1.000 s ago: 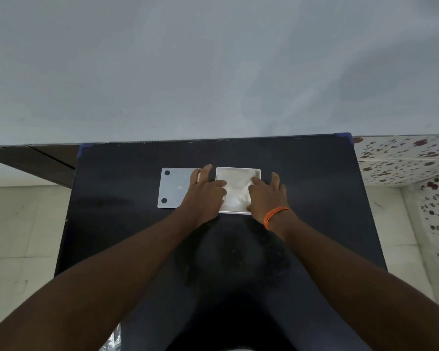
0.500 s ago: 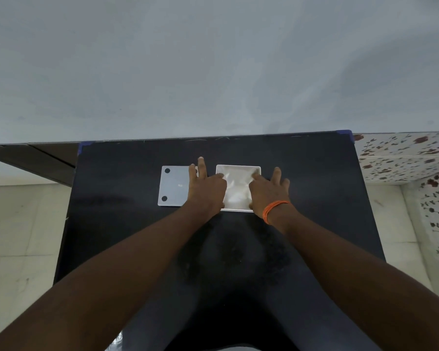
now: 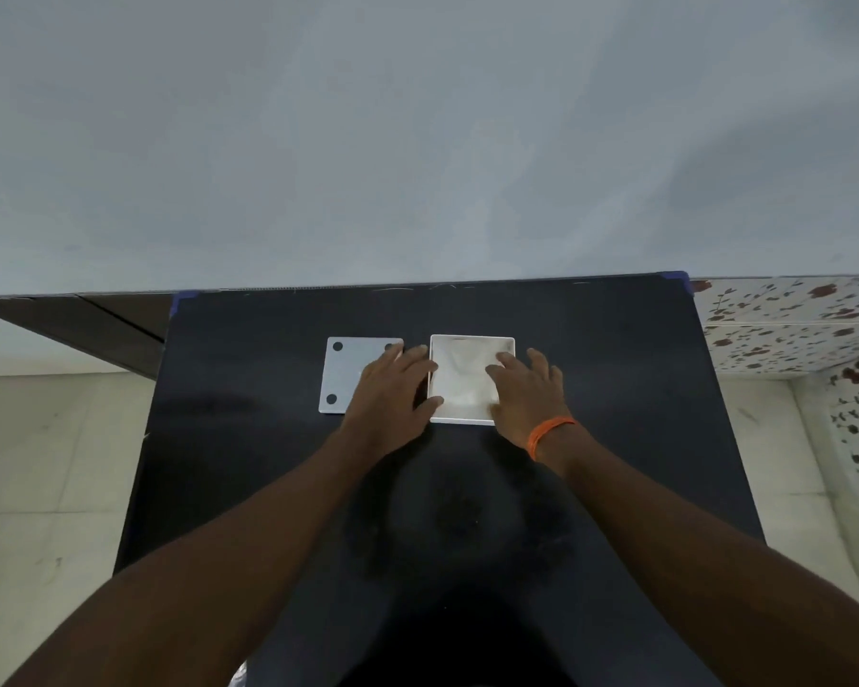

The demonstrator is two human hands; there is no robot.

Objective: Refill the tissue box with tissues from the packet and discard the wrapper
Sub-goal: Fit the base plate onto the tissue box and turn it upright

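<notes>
The white square tissue box point(image 3: 459, 420) stands open on the black table point(image 3: 616, 389), with white crumpled tissues point(image 3: 459, 381) inside it. Its grey lid point(image 3: 343, 376), marked with black dots, lies flat just left of the box. My left hand point(image 3: 393, 394) rests flat with spread fingers over the lid's right part, its thumb against the box's left wall. My right hand point(image 3: 526, 394), with an orange band on the wrist, lies over the box's right side, fingertips on the tissues. Neither hand grips anything.
A shiny crinkled bit of plastic point(image 3: 240, 675) peeks in at the table's near left edge, mostly hidden by my arm. The table's far edge meets a grey wall. Pale floor tiles lie to the left, flower-patterned tiles point(image 3: 789, 324) to the right.
My left hand has slid left, off the tissues and onto the lid beside the box. My right hand has stayed at the box's right side, fingers still on the tissues.
</notes>
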